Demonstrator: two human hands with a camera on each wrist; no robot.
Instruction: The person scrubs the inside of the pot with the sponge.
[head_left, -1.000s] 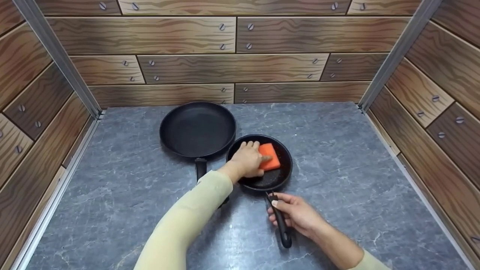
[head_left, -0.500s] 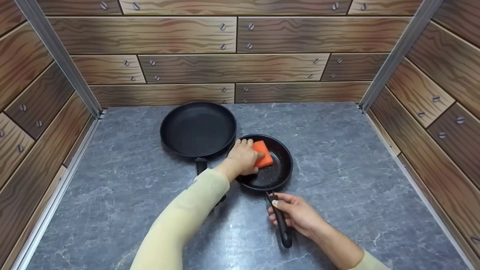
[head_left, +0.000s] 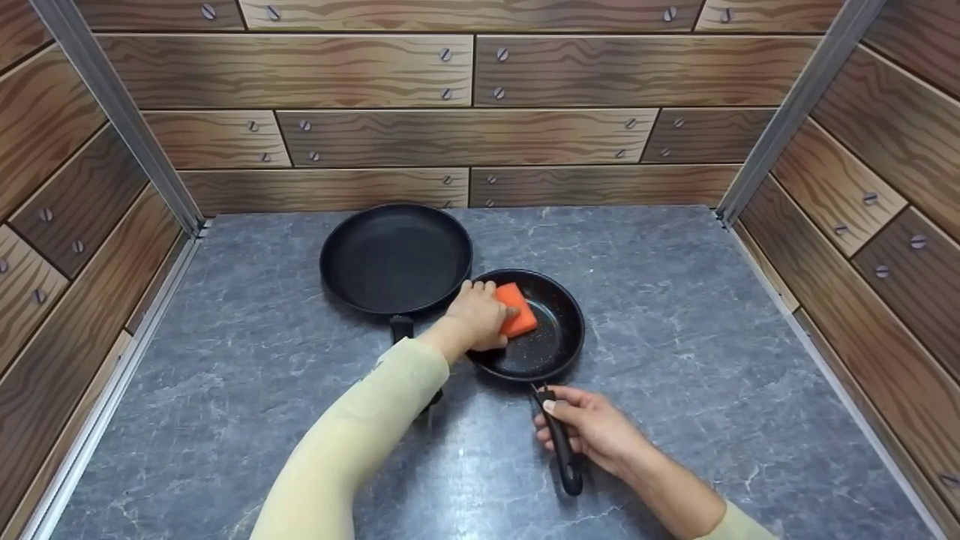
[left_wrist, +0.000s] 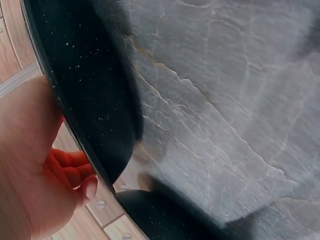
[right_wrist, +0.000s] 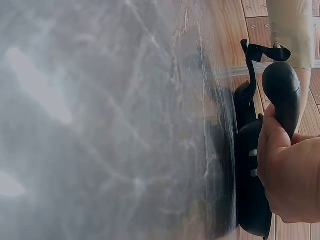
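Observation:
An orange sponge lies inside the smaller black frying pan, toward its left side. My left hand holds it from the left, with one finger laid over its top. The left wrist view catches the left hand beyond the pan's dark speckled wall, its fingers curled and tinted red; the sponge is hidden there. My right hand grips that pan's black handle near the pan end, the thumb along its top. From the right wrist, the right hand shows wrapped round the handle.
A larger black frying pan stands behind and to the left, close against the smaller one. Its handle runs toward me, partly under my left forearm. Wood-patterned walls enclose the grey marbled tabletop at the back and sides.
My left hand has slid left across the pan with the sponge, uncovering more of the shiny, speckled pan floor. The right hand and both pans have stayed in place.

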